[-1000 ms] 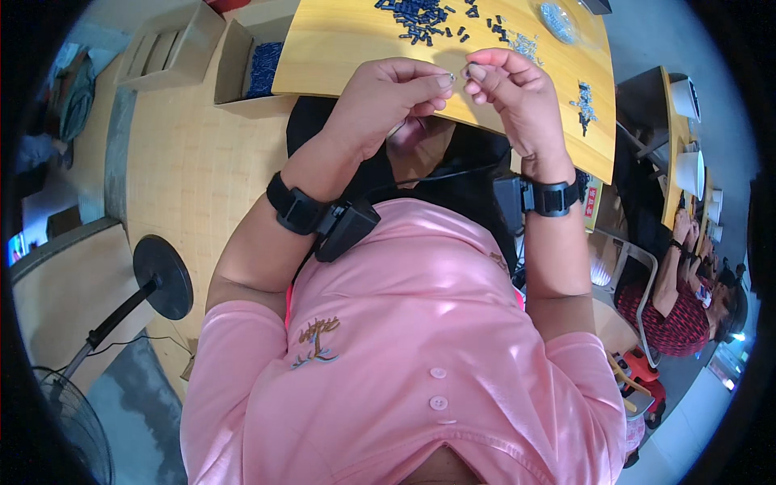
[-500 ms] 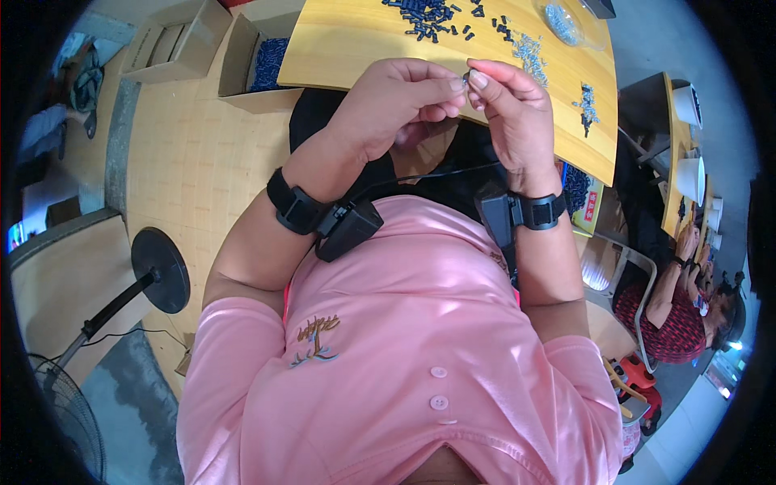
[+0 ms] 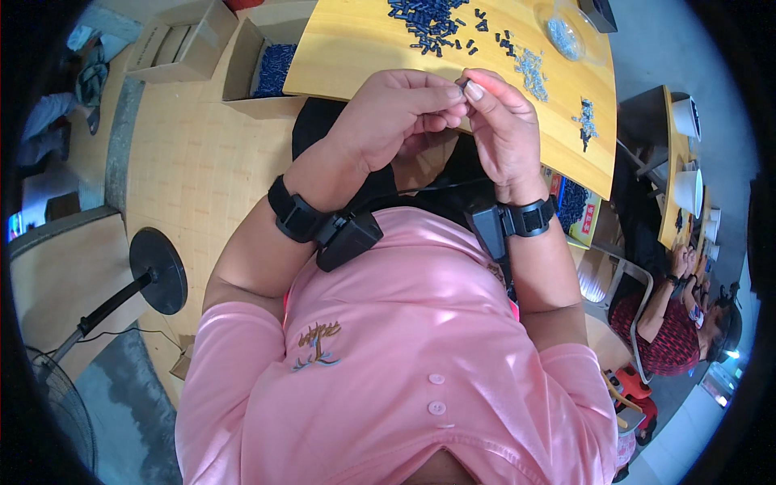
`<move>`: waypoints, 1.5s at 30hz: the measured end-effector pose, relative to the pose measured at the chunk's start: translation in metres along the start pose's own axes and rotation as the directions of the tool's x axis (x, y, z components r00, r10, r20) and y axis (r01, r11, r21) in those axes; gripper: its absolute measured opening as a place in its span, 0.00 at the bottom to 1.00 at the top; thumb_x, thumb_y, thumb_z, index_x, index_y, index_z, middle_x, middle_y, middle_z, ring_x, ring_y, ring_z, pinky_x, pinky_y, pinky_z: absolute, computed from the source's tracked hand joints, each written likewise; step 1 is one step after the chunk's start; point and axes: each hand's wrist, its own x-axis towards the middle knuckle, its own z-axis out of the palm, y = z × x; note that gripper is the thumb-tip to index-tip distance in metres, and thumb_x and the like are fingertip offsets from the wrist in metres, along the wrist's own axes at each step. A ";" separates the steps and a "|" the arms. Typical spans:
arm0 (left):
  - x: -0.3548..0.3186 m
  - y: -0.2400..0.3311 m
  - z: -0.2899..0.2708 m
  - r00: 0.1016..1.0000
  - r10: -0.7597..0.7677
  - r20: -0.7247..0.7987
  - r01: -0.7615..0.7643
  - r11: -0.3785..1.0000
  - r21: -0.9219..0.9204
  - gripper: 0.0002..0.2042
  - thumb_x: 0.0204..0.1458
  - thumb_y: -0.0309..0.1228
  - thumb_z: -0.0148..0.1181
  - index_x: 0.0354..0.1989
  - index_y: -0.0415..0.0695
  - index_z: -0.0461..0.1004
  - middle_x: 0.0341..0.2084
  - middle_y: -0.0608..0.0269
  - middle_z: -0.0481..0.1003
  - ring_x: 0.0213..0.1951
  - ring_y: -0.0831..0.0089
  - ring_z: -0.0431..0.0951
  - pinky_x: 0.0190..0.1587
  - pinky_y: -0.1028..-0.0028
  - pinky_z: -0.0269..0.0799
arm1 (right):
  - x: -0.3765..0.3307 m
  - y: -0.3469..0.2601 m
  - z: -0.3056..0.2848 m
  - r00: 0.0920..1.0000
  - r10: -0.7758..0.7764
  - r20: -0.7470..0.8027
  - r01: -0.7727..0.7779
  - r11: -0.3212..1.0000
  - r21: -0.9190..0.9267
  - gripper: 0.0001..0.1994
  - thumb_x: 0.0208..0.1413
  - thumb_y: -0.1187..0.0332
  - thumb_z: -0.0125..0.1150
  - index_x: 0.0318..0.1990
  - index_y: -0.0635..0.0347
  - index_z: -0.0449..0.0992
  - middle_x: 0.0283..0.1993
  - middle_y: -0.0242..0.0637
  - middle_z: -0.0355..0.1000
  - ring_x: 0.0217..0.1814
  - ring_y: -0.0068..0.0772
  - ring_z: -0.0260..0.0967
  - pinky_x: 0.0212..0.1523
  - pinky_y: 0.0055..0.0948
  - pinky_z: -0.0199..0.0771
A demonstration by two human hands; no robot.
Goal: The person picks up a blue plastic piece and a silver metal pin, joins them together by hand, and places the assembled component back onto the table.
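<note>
Part [image 3: 463, 83], dark and tiny, sits where both hands meet, over the near edge of the desk [image 3: 343, 56]. We see the left hand [image 3: 388, 113] with thumb and index narrow, pinching at it; right hand [image 3: 509, 125] same from the other side. Fingers hide most of it, so we cannot tell its exact shape or which hand bears it. We judge it light, stiff, hardly fragile, maybe slippery, easy to drop; best hold is thumb and index tips at its 2 ends. On the desk: black pieces [image 3: 428, 26] heaped, clear bits [image 3: 532, 74] nearby, 1 mixed cluster [image 3: 586, 121] further right. Box [image 3: 263, 107] of dark pieces stands left.
</note>
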 end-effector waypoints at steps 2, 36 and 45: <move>0.000 0.000 0.001 1.000 -0.012 -0.022 0.012 1.000 0.002 0.09 0.53 0.31 0.55 0.37 0.38 0.75 0.29 0.63 0.76 0.31 0.78 0.76 0.36 0.81 0.71 | 0.002 0.002 -0.001 0.997 -0.070 0.041 0.074 0.994 -0.079 0.09 0.51 0.80 0.57 0.41 0.67 0.75 0.40 0.36 0.71 0.38 0.25 0.69 0.42 0.23 0.71; -0.007 0.001 -0.005 0.983 -0.140 -0.120 0.155 0.980 0.127 0.09 0.52 0.31 0.55 0.34 0.37 0.75 0.30 0.62 0.76 0.34 0.76 0.76 0.41 0.78 0.72 | 0.001 -0.038 0.029 0.810 -0.081 0.581 0.560 -0.189 -0.807 0.10 0.39 0.66 0.62 0.25 0.64 0.70 0.27 0.42 0.65 0.33 0.45 0.66 0.36 0.37 0.68; -0.007 -0.004 -0.009 0.981 -0.104 -0.165 0.128 0.981 0.143 0.09 0.53 0.29 0.53 0.31 0.35 0.76 0.26 0.62 0.76 0.28 0.79 0.75 0.32 0.84 0.71 | 0.008 -0.032 0.033 0.809 0.049 0.586 0.571 -0.302 -0.764 0.11 0.40 0.63 0.59 0.24 0.63 0.71 0.25 0.43 0.66 0.31 0.45 0.67 0.33 0.37 0.70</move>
